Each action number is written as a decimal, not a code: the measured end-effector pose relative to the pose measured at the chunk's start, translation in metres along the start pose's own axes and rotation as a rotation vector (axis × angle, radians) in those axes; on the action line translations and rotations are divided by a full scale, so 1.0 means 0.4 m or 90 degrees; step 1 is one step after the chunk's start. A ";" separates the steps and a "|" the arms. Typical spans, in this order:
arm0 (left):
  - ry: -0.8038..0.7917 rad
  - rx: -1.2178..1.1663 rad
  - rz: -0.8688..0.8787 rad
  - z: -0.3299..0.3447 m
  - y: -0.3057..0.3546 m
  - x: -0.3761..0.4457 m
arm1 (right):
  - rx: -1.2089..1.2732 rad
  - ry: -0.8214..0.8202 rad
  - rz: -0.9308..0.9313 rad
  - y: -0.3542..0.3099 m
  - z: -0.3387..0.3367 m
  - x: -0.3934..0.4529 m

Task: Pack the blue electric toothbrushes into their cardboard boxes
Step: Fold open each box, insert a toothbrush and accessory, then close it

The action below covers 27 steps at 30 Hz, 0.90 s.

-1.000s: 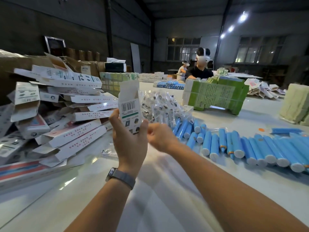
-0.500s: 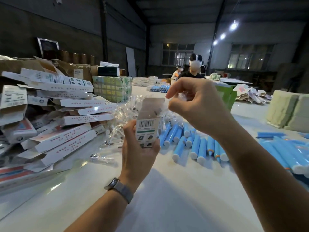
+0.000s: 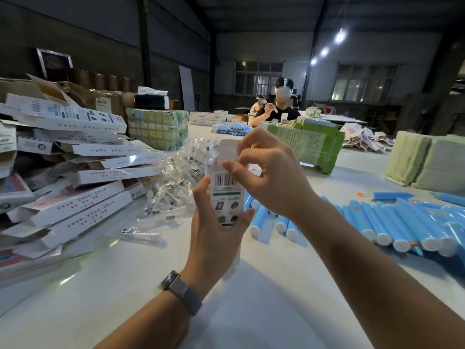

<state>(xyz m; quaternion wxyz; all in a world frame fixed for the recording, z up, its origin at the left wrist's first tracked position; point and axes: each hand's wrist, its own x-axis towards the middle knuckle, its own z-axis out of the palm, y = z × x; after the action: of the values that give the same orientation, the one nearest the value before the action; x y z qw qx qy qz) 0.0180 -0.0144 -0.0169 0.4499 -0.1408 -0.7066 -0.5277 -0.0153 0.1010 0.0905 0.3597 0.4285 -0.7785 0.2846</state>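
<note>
left hand (image 3: 216, 230) grips box (image 3: 227, 195) | right hand (image 3: 271, 172) fingers curled, seemingly pinching flap

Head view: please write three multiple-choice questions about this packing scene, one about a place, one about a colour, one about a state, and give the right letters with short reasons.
1. Where is the pile of white cardboard boxes?
A. on the left part of the table
B. on the floor
C. at the right edge of the table

2. What colour are the toothbrush handles on the white table?
A. red
B. blue
C. black

3. What is the left hand doing?
A. lying flat on the table
B. holding a toothbrush
C. holding the barcode box upright

Answers:
1 A: the pile lies left of both hands.
2 B: the handles are blue with white ends.
3 C: its fingers curl round the box, while the right hand works at the top flap.
</note>
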 end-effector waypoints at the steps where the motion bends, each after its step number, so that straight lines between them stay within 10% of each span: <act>1: -0.007 -0.012 -0.010 0.001 0.003 -0.001 | -0.006 0.007 -0.008 0.006 0.006 -0.005; 9: -0.099 -0.339 -0.109 -0.006 0.031 0.003 | 0.241 0.035 0.083 0.018 -0.003 -0.070; 27: -0.225 -0.191 -0.088 0.001 0.066 -0.015 | 0.552 0.136 0.208 0.029 -0.048 -0.130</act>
<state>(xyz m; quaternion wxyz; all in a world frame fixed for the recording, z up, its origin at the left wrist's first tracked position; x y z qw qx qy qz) 0.0391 -0.0017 -0.0052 0.2562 -0.2470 -0.6962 -0.6235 0.0000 0.1449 0.0584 0.1764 0.3794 -0.6033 0.6789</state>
